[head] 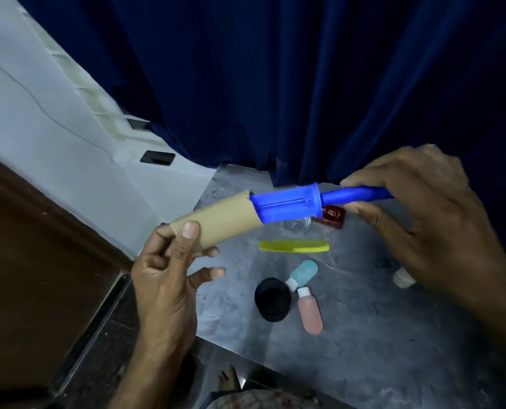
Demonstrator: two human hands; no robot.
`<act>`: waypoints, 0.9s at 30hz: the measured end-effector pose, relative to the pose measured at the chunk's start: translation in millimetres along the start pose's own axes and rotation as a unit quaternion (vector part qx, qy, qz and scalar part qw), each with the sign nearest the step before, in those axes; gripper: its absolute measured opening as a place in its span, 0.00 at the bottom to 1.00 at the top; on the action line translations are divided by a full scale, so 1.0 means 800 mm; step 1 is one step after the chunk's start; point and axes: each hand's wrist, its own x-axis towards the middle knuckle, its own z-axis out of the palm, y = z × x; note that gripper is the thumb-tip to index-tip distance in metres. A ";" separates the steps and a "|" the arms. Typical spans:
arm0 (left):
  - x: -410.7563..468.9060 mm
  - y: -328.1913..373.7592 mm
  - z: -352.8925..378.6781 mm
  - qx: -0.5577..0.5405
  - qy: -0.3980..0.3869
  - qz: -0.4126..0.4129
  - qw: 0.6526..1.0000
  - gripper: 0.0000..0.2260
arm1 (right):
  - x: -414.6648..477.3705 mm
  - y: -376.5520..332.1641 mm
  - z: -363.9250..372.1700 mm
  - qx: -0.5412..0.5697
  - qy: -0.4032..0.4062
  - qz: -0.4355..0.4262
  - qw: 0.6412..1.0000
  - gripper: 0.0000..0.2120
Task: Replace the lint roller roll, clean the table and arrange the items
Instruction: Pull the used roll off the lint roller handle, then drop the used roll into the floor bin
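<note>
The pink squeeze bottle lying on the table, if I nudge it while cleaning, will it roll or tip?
The pink bottle already lies on its side on the table, so tipping seems unlikely. Its rounded body suggests it could roll sideways if nudged. It looks like small soft plastic, so probably light and easily shoved; its white cap lies close to the blue bottle, which it might bump.

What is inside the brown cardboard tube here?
The blue lint roller core goes into the cardboard tube; the part beyond the torn edge is hidden. Left hand holds the tube, right hand the handle.
</note>
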 end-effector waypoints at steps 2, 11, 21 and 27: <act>0.011 0.003 -0.019 0.002 0.009 -0.003 1.000 0.21 | 0.015 -0.015 0.017 0.002 0.035 -0.026 0.999 0.11; 0.051 0.027 -0.128 -0.049 0.101 0.001 0.994 0.24 | 0.099 -0.097 0.133 0.075 0.043 -0.108 0.990 0.11; 0.056 0.020 -0.260 0.003 0.208 0.048 0.977 0.18 | 0.151 -0.197 0.262 0.177 -0.123 -0.149 0.965 0.08; 0.066 0.005 -0.323 -0.064 0.314 0.005 0.947 0.16 | 0.167 -0.245 0.341 0.225 -0.147 -0.119 0.956 0.09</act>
